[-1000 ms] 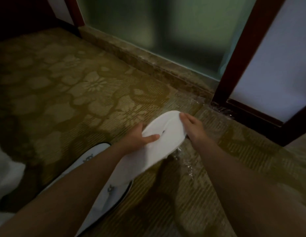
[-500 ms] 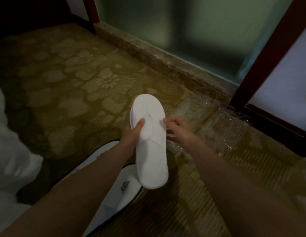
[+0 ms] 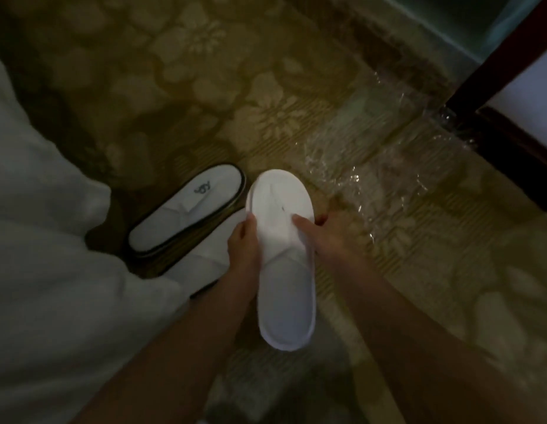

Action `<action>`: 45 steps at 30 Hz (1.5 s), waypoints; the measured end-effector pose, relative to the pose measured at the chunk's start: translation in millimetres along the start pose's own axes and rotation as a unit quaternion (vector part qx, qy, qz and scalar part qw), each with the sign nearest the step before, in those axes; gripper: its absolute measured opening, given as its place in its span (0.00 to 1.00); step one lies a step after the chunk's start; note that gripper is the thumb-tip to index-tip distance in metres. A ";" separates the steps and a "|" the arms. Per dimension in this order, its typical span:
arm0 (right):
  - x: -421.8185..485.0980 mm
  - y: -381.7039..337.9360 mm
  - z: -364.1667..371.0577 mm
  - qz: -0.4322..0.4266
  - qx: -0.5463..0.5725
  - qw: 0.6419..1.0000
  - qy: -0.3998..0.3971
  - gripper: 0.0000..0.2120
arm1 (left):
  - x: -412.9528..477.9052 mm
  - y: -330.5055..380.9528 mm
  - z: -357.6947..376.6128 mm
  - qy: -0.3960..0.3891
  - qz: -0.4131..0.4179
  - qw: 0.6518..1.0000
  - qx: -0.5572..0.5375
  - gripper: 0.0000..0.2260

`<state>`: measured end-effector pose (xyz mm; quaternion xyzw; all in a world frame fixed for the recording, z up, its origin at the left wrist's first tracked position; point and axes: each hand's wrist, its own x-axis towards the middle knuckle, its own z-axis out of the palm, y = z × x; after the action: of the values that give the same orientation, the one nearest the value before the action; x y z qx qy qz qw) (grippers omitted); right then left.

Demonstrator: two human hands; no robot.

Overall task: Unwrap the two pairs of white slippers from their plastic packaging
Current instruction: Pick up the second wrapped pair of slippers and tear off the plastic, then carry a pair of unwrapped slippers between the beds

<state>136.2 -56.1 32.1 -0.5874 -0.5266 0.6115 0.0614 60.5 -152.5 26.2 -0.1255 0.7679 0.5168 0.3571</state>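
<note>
Both hands, left hand (image 3: 243, 240) and right hand (image 3: 328, 237), are grasping a plain white fabric slipper (image 3: 284, 270) at frame centre, beside a logo-printed white slipper (image 3: 186, 209) lying on the patterned carpet (image 3: 235, 87).

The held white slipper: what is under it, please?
Under the held white slipper, gripped by left hand and right hand, lies patterned carpet. Clear plastic wrap lies just right. The carpet directly beneath is hidden.

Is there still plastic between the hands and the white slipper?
No visible plastic. The left hand and right hand hold the bare slipper directly; the clear plastic wrap lies on the carpet beyond them.
</note>
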 end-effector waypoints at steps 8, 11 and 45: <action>-135.9 -12.1 -47.8 0.115 -0.007 0.993 0.010 0.09 | -136.7 11.6 -68.6 -0.057 0.002 0.997 0.056 0.16; -178.6 -49.3 -58.8 0.142 -0.006 0.990 -0.009 0.23 | -174.6 53.0 -82.4 -0.036 -0.030 0.998 0.039 0.23; -467.8 -250.2 59.4 -0.131 -0.232 0.943 -0.198 0.14 | -402.2 152.7 -418.8 0.334 -0.017 0.930 -0.154 0.19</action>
<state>95.1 -305.0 502.5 -0.3784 -0.7278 0.5627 -0.1028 86.3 -527.0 494.8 -0.3574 0.7517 0.5504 0.0656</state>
